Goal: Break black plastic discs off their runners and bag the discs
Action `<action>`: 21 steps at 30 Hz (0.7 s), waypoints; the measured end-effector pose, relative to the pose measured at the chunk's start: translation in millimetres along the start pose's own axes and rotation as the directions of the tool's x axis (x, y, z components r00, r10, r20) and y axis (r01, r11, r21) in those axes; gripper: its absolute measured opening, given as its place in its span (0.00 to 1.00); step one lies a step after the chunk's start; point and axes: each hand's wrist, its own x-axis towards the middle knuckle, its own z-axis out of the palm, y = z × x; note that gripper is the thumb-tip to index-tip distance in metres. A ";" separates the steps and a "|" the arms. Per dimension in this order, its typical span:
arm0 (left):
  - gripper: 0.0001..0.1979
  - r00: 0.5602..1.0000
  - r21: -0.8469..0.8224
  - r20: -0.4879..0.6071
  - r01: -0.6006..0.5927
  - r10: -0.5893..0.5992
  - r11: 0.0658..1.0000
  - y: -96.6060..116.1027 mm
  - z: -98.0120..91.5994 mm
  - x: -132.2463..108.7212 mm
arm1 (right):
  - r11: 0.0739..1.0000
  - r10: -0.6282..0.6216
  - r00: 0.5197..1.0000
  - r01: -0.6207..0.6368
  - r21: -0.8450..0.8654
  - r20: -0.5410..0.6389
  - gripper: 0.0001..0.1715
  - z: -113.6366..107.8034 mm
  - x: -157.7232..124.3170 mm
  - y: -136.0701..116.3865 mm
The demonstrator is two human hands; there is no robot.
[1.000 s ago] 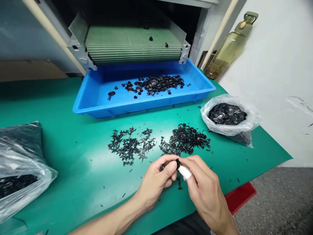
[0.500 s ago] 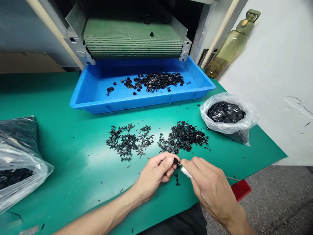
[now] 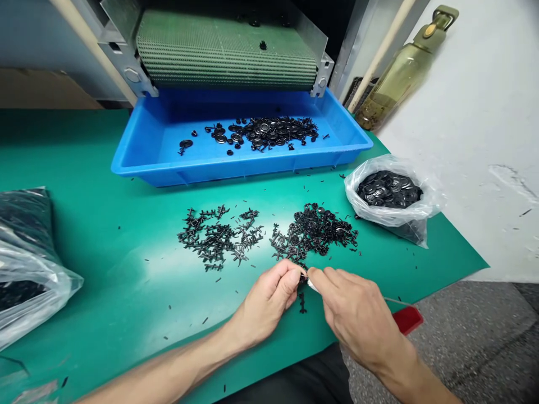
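My left hand (image 3: 272, 300) is closed, its thumb and forefinger pinching a small black plastic part (image 3: 304, 277) that the fingers mostly cover. Against it, my right hand (image 3: 357, 308) grips a thin metal tool with a white wrapping (image 3: 312, 286); most of the tool is hidden in the fist. Just below the fingertips, a black branched plastic piece (image 3: 302, 303) lies on the green table (image 3: 126, 280). Beyond my hands are two heaps: black branched pieces (image 3: 217, 241) on the left, and mixed small black parts (image 3: 318, 230) on the right.
A blue tray (image 3: 252, 163) with black discs and bits stands under a green conveyor belt (image 3: 227, 50). Clear bags of black parts stand right (image 3: 391, 216) and left (image 3: 54, 286). A bottle (image 3: 400, 78) leans by the wall. A red object (image 3: 407, 320) shows at the table's right edge.
My hands have come slightly closer together, and the black part is now more covered by my fingers. The view has shifted a little, so the tray and belt appear higher.
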 end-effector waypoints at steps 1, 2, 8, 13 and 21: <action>0.19 0.999 0.001 -0.033 -0.004 0.004 1.000 -0.7 1.0 -0.3 | 0.998 0.050 0.999 -0.050 0.042 -0.009 0.17 3.4 0.9 -5.1; 0.19 0.998 -0.002 -0.066 -0.008 0.008 1.000 -1.7 2.2 -0.7 | 0.989 0.109 0.994 -0.107 0.098 -0.020 0.18 7.0 1.9 -10.9; 0.18 0.983 -0.053 -0.183 -0.026 0.015 0.998 -8.4 6.0 -2.1 | 0.820 0.372 0.927 -0.351 0.452 0.045 0.21 21.8 7.5 -32.5; 0.16 0.990 -0.279 -0.138 -0.008 -0.032 0.960 -4.2 -0.8 2.7 | 0.816 0.474 0.876 -0.399 0.418 -0.091 0.23 20.4 0.6 4.0; 0.11 0.993 -0.496 -0.070 0.051 -0.099 0.867 10.4 -4.7 8.1 | 0.889 0.395 0.915 -0.358 0.285 -0.080 0.20 21.5 13.2 33.0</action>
